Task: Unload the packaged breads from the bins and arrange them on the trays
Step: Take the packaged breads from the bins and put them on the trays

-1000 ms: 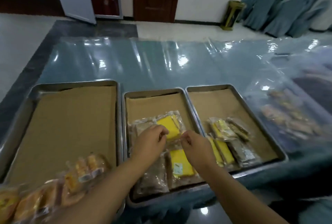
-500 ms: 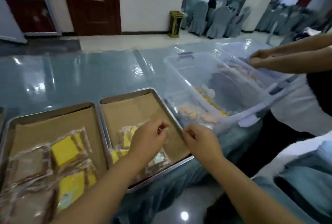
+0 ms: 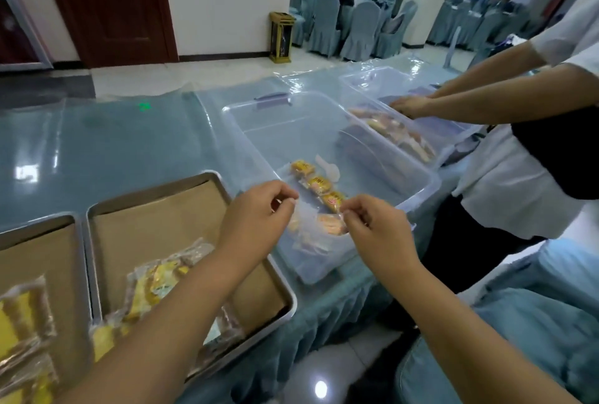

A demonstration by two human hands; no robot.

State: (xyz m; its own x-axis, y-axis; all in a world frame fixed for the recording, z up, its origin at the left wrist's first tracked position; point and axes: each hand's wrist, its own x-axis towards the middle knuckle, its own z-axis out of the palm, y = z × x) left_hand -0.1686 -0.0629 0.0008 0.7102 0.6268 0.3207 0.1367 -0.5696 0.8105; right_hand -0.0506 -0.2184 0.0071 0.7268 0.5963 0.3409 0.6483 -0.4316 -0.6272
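A clear plastic bin (image 3: 421,173) stands on the blue-covered table, right of two paper-lined metal trays. In its near end lie a row of three yellow packaged breads (image 3: 319,184) and an orange bread in a clear wrapper (image 3: 327,225). My left hand (image 3: 259,212) and my right hand (image 3: 376,228) hover over that end, fingers pinched, one at each end of the orange bread's wrapper. Whether they grip it is unclear. The right tray (image 3: 288,293) holds several yellow and brown packs (image 3: 155,283). The left tray (image 3: 77,241) holds more packs (image 3: 19,316).
A second clear bin (image 3: 363,79) with breads sits farther right, and another person's hands (image 3: 408,105) reach into it. That person stands close at the table's right end. A covered chair (image 3: 534,322) is at my lower right. Shiny plastic film covers the table.
My view and both hands have swung right, from the middle tray past the right tray to the clear bin. The hands kept their pinched pose and now sit over the packs in the bin.
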